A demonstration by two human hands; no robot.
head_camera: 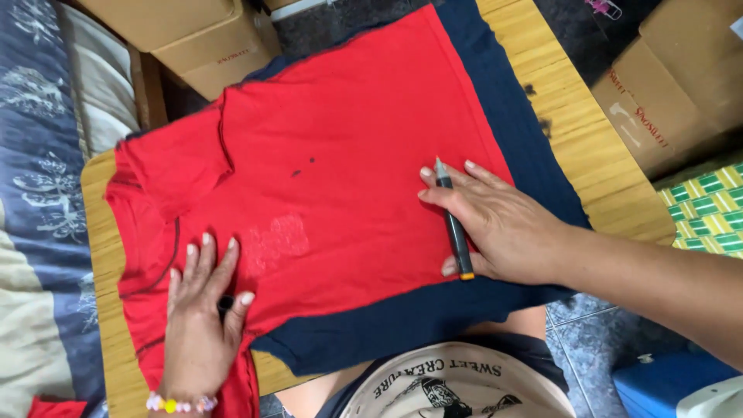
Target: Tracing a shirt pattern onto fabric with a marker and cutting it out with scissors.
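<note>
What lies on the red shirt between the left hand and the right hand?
In the head view, between the left hand and the right hand lies red shirt fabric with a faded pale print; two small dark marks sit above it.

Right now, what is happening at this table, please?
A person has a red T-shirt spread flat over a dark blue cloth on a wooden table. The right hand holds a dark marker against the shirt. The left hand presses the shirt near its sleeve, with a small dark thing, perhaps a cap, under its fingers.
</note>
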